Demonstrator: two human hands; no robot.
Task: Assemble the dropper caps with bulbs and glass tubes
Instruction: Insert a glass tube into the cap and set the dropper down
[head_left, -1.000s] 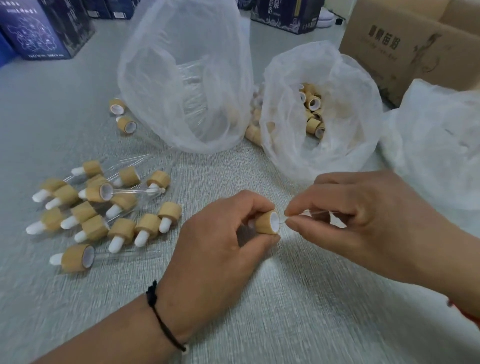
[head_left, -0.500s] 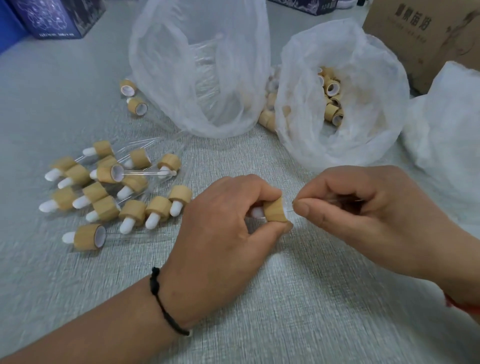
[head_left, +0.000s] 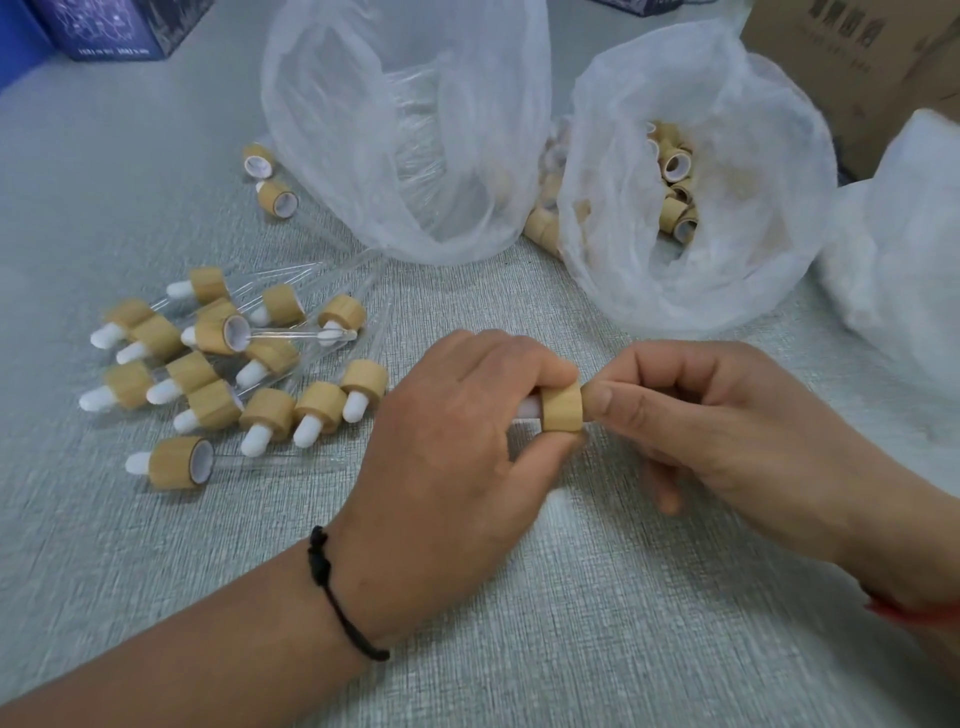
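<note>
Left hand grips a wood-look dropper cap with its white bulb, low over the counter at center. Right hand pinches at the cap's open end; the tube is hidden. Far right, the cardboard box bears print too blurred to read.

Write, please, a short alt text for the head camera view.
A left hand grips a tan wooden dropper cap while the right hand presses against its open end. Finished droppers lie at left on the grey table, behind them two clear plastic bags.
</note>
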